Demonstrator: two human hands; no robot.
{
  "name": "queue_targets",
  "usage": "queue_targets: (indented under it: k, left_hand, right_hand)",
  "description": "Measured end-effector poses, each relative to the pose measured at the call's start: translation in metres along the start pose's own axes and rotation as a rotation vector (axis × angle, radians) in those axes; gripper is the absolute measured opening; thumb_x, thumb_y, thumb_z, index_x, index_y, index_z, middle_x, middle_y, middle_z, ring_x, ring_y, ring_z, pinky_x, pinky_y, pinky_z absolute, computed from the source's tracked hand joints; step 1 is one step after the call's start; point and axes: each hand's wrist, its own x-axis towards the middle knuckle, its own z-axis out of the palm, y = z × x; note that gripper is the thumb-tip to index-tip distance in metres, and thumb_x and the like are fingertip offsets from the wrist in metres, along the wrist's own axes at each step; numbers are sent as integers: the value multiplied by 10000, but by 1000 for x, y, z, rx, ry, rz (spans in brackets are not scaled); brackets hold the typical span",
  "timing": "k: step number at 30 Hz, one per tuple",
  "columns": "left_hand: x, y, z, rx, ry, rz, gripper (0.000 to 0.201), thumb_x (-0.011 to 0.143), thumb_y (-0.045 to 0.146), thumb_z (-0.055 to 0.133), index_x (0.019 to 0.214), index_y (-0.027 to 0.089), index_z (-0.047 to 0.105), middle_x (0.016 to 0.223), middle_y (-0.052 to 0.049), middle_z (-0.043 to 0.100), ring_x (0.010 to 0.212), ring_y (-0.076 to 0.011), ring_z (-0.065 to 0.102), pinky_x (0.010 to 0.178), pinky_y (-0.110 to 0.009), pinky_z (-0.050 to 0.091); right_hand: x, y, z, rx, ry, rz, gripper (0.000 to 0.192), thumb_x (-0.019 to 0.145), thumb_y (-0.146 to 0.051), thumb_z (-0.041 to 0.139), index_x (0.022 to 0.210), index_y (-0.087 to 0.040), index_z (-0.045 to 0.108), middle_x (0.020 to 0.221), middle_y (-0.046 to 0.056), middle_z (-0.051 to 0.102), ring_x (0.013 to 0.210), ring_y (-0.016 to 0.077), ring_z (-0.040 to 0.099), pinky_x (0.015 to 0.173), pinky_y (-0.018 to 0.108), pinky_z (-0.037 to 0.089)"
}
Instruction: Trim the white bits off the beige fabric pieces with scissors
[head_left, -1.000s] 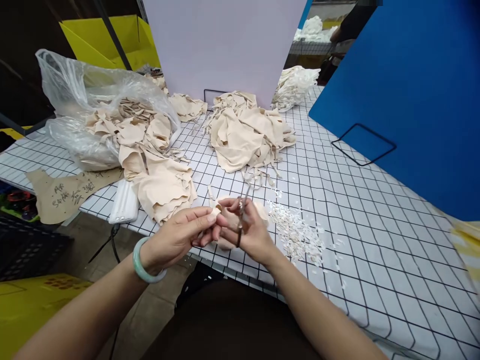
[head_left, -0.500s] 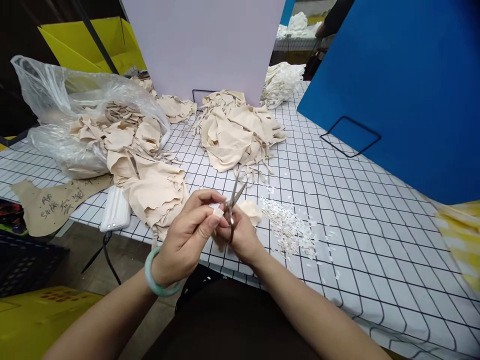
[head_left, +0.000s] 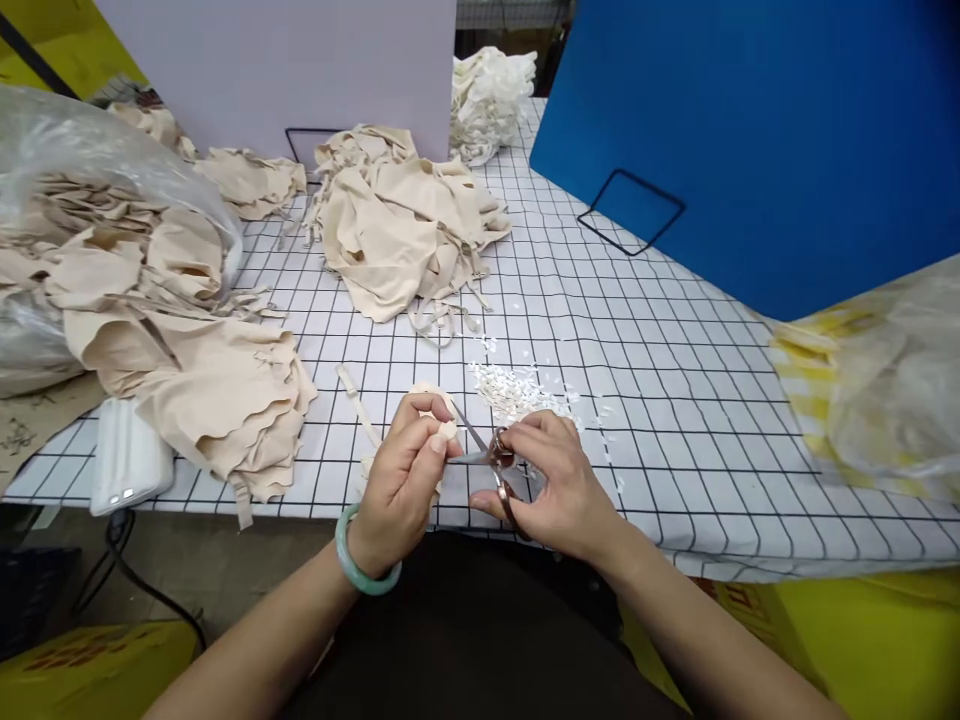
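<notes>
My left hand (head_left: 405, 465) pinches a small piece of cream fabric (head_left: 448, 430) between thumb and fingers, just over the table's front edge. A green bangle (head_left: 358, 560) circles that wrist. In my right hand (head_left: 555, 480) is a pair of metal scissors (head_left: 498, 458), fingers through the handles. The blades are spread and point left, at the fabric piece. Behind the hands lies a scatter of small white snippets (head_left: 517, 390). A pale strap (head_left: 356, 400) lies left of the fingers, and more cream fabric shows partly hidden behind my left hand.
A heap of beige fabric pieces (head_left: 405, 225) lies on the checked tablecloth (head_left: 630, 350). More beige pieces (head_left: 217, 390) spill from a clear plastic bag (head_left: 202, 190) at left, near a white power bank (head_left: 131, 460). A blue panel (head_left: 735, 140) and a pale panel (head_left: 300, 70) stand behind.
The view has swung right and down. My right hand has turned the scissors from pointing away to pointing left, and their blades are spread wider. My left hand still pinches the fabric.
</notes>
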Motion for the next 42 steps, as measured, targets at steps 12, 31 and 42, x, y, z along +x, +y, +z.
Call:
queue_targets:
  k: [12, 31, 42]
  left_hand:
    - [7, -6, 11, 44, -81, 6, 335, 1023, 293, 417, 760, 183, 593, 1050, -89, 485, 1095, -238, 476, 882, -345, 474]
    - [4, -8, 15, 144, -112, 165, 307, 1033, 237, 388, 833, 180, 614, 1005, -91, 527, 1095, -221, 476, 961, -363, 426]
    - [14, -9, 27, 216, -214, 149, 289, 1024, 221, 382, 829, 170, 588, 1070, -100, 498, 1065, -209, 494, 918, -335, 441]
  right_hand:
    - [-6, 12, -1, 37, 21, -68, 436, 758, -534, 780, 619, -195, 544, 573, -30, 549, 614, 142, 496, 716, 352, 376]
    - [-7, 9, -1, 25, -10, -55, 449, 780, -498, 755, 570, -218, 474, 525, -32, 523, 585, 146, 478, 697, 362, 374]
    - [-22, 22, -8, -45, 54, -36, 527, 826, -559, 714, 531, -208, 454, 502, -26, 502, 539, 129, 437, 640, 324, 354]
